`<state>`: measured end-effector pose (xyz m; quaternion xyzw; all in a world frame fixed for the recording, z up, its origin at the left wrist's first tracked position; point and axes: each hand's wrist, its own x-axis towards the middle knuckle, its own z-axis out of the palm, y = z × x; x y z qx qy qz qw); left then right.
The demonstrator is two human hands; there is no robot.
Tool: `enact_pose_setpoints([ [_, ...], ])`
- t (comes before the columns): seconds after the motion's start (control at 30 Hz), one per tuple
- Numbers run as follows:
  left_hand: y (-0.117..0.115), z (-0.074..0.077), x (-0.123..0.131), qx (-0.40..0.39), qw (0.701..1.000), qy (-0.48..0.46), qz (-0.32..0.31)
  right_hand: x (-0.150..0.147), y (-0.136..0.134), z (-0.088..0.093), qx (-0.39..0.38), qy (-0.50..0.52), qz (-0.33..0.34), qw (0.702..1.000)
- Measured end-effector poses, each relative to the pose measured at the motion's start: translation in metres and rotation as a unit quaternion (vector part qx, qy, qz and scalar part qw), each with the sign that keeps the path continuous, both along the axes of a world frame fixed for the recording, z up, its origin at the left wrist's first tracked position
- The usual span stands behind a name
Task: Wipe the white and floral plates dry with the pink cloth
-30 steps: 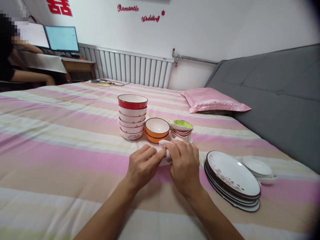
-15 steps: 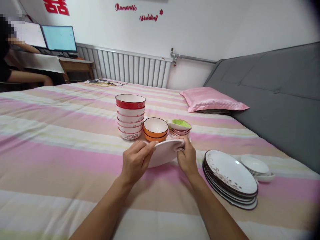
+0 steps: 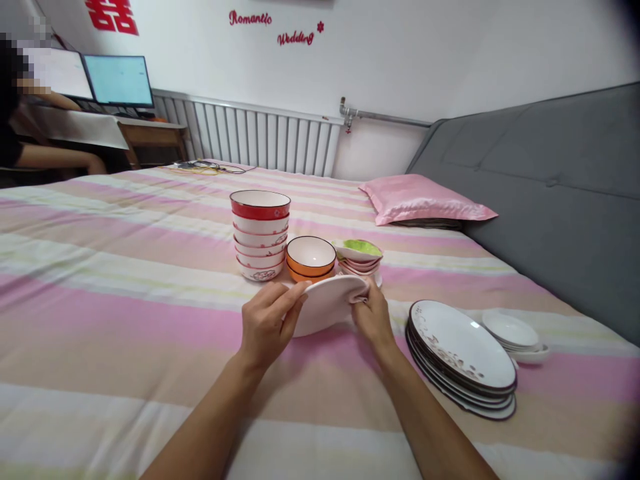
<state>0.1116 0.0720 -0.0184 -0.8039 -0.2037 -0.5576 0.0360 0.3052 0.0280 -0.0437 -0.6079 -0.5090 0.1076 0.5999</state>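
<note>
I hold a white plate (image 3: 325,305) tilted up above the striped bedspread, its underside facing me. My left hand (image 3: 267,323) grips the plate's left rim, fingers curled over the edge. My right hand (image 3: 371,313) is closed on a small white cloth (image 3: 361,291) pressed against the plate's right rim. Just behind the plate stand a stack of red-and-white bowls (image 3: 260,235), an orange bowl (image 3: 311,258) and a pile of small dishes with a green one (image 3: 359,255) on top.
A stack of large floral plates (image 3: 463,357) lies at right, with small white saucers (image 3: 515,335) beyond it. A pink pillow (image 3: 424,200) leans by the grey headboard (image 3: 550,193). A person sits at a desk with monitors (image 3: 117,80) at far left.
A second ago both hands lay low over the plate with the cloth. The plate has since been lifted and tilted upright, my left hand on its rim and my right with the cloth at its right edge.
</note>
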Motion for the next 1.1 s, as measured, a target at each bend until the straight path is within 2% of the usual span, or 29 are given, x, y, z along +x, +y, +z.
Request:
enact_pose_setpoints([
  [0.13,-0.004,-0.001,0.002,0.023,0.999,0.020,-0.015,-0.011,-0.015,0.025,0.027,-0.103,-0.015,0.994],
  [0.23,-0.008,-0.001,0.003,0.028,0.999,0.041,-0.012,-0.021,-0.023,0.035,0.060,-0.212,-0.041,0.975],
  [0.47,-0.015,0.001,0.007,0.056,0.997,0.059,-0.013,-0.042,-0.035,0.044,0.073,-0.372,-0.093,0.921],
  [0.63,-0.016,0.002,0.008,0.043,0.996,0.069,-0.024,-0.043,-0.036,0.044,0.074,-0.389,-0.095,0.913],
  [0.73,-0.011,-0.002,0.006,-0.019,0.995,0.094,-0.008,-0.034,-0.032,0.041,0.068,-0.359,-0.115,0.924],
  [0.83,-0.004,-0.006,0.005,-0.118,0.984,0.129,0.044,-0.020,-0.026,0.038,0.051,-0.309,-0.130,0.941],
  [0.97,-0.002,-0.007,0.004,-0.273,0.938,0.196,0.084,-0.001,-0.020,0.036,0.035,-0.244,-0.128,0.961],
  [1.1,-0.007,-0.005,0.008,-0.340,0.895,0.274,0.086,0.010,-0.017,0.032,0.033,-0.208,-0.128,0.969],
])
